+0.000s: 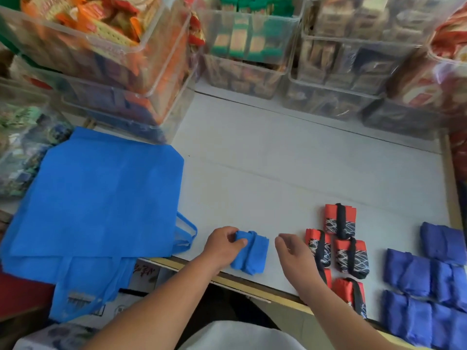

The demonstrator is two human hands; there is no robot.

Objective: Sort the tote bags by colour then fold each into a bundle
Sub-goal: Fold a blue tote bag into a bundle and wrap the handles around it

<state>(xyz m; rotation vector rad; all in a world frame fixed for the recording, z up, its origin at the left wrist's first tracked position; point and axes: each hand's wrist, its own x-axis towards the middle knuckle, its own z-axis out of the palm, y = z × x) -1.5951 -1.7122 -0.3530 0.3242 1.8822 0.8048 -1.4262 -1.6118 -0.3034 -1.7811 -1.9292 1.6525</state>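
A light blue folded bundle [252,253] lies near the front edge of the white table [278,173]. My left hand [222,245] grips its left end, thumb on top. My right hand [293,251] hovers just right of the bundle with loosely curled fingers, holding nothing. A stack of flat light blue tote bags [96,198] lies at the left, handles hanging over the table edge. Several red-and-black bundles [341,243] sit right of my right hand. Several dark blue bundles [424,286] fill the near right corner.
Clear plastic bins [252,59] full of packaged goods line the back and left of the table. A wooden strip [252,284] edges the table's front. White fabric [240,337] shows at the bottom, close to my body.
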